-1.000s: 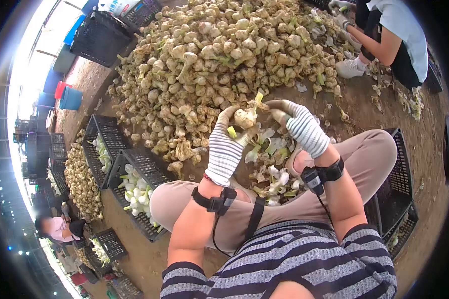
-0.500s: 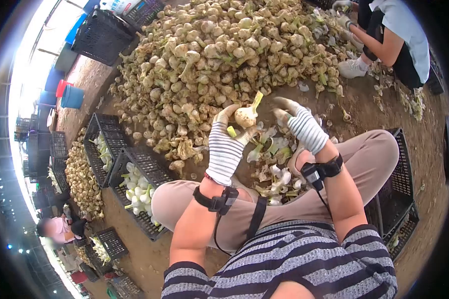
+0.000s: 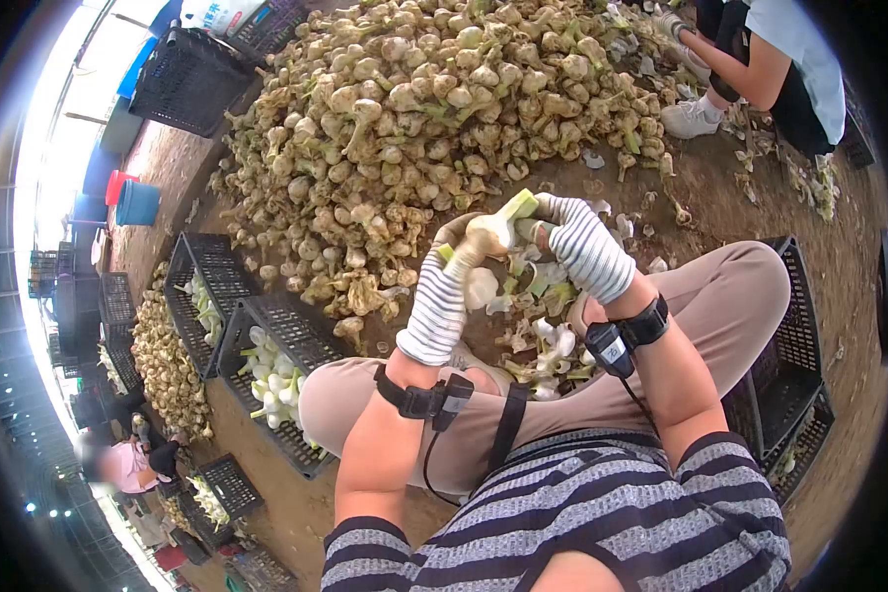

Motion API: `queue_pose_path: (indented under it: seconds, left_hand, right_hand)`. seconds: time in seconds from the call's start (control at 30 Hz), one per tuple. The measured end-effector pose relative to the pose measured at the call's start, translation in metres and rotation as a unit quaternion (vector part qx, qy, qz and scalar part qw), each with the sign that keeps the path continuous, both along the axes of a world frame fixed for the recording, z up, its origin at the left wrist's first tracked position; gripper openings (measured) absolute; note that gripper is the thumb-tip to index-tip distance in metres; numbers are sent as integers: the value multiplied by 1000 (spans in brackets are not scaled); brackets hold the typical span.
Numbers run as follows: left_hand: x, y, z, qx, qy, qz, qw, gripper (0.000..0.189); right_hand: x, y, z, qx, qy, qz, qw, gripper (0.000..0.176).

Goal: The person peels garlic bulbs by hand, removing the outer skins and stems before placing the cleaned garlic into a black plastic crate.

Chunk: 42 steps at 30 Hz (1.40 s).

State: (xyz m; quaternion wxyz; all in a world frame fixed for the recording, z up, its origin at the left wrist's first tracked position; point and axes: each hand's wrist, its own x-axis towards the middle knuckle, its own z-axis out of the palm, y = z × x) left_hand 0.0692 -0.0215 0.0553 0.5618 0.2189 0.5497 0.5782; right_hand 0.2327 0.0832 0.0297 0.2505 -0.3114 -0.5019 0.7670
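A garlic bulb [image 3: 490,235] with a short green stem stub is between my two gloved hands, stem pointing up and right. My left hand [image 3: 438,301], in a striped white glove, is closed round the bulb's left side. A green stub [image 3: 447,253] also shows at this glove's fingers. My right hand [image 3: 594,255], gloved alike, has its fingers bent in at the stem and the bulb's right side. Just below the bulb, a round white piece [image 3: 480,288] shows beside my left glove. Peeled skins and leaves [image 3: 553,345] lie on the ground between my legs.
A large heap of unpeeled garlic [image 3: 395,118] rises in front. Black crates [image 3: 301,331] with trimmed white garlic [image 3: 274,385] stand left, and a black crate [image 3: 789,365] stands right. A co-worker [image 3: 770,69] crouches at the upper right; another person [image 3: 128,464] sits far left.
My right hand has moved left onto the garlic bulb, from open and apart to closed at its stem. The round white piece below the bulb has come into view.
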Motion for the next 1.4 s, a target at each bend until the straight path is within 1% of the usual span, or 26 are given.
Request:
queue_pose_path:
  seconds: [0.03,0.1,0.17,0.2,0.23,0.27,0.3,0.33,0.37,0.47,0.5,0.57,0.63,0.7,0.73,0.77,0.8,0.83,0.9,0.93,0.97,1.0,1.07,1.1,1.37,1.4]
  left_hand:
    - [0,-2,6,-46,-93,18,994,41]
    - [-5,7,-15,-84,-101,7,991,42]
    - [2,25,-22,-117,-239,125,956,40]
    - [-8,20,-25,-124,-195,44,972,34]
    - [-9,18,-30,-124,-194,43,972,34]
    - [-9,18,-35,-116,39,36,992,31]
    - [-7,19,-35,-101,268,25,958,28]
    - [-4,24,-36,-23,420,70,905,22]
    - [-2,22,-36,-16,363,69,929,25]
    - [12,25,-41,55,256,27,965,19]
    - [11,26,-25,-30,200,37,979,14]
    - [-4,28,-35,-34,183,44,982,11]
    - [-14,24,-21,-38,111,54,992,10]
    - [-15,27,-22,-28,99,81,991,11]
    - [-14,26,-21,-29,98,82,991,11]
    - [-12,25,-20,-15,104,56,993,11]
    - [-10,26,-20,0,109,30,994,11]
    - [-7,24,-21,5,149,26,989,11]
    - [-3,22,-24,10,221,22,975,11]
    - [-5,23,-33,71,396,12,916,12]
    - [-4,22,-29,86,420,3,904,14]
    - [0,22,-20,104,451,-3,886,14]
    - [6,22,-17,133,517,-13,845,17]
    - [6,22,-19,135,515,-11,846,17]
    - [0,14,-26,188,532,-19,826,19]
    - [-1,14,-20,151,418,0,896,18]
  right_hand:
    - [1,1,-5,29,-1,13,999,29]
    - [1,0,-6,58,-2,27,998,30]
    - [0,-3,3,39,12,78,996,32]
    - [2,-3,5,12,14,82,996,30]
    - [3,-2,-2,12,15,81,996,30]
    - [3,-1,-13,-37,23,36,998,29]
    - [5,0,-15,-86,32,-13,996,28]
    - [4,1,-7,-45,-22,-36,998,31]
    - [5,4,-19,55,-94,-55,992,32]
    - [-4,-11,-25,145,-125,-74,979,25]
    - [-10,-15,-21,101,-129,-74,984,24]
    - [-2,-6,-15,84,-113,-15,990,24]
    - [10,-1,-5,-113,-19,-77,990,28]
    - [36,21,-62,-103,-46,-86,990,29]
    - [38,28,-69,12,-148,-74,986,34]
    - [38,25,-88,10,-150,-74,986,34]
    - [36,23,-114,169,-236,-49,956,34]
    - [24,21,-94,323,-314,-21,893,35]
    - [11,5,-40,302,-308,-22,902,36]
    - [3,-1,-16,312,-270,-25,911,34]
    - [-6,-3,-2,325,-231,-32,916,32]
    - [-12,-5,4,422,-253,-41,870,24]
    - [-17,-5,-5,466,-285,-42,837,20]
    - [-19,-4,-9,506,-316,-39,802,17]
    - [-15,-2,-21,512,-356,-96,776,14]
    - [-7,3,-20,510,-340,-96,784,12]
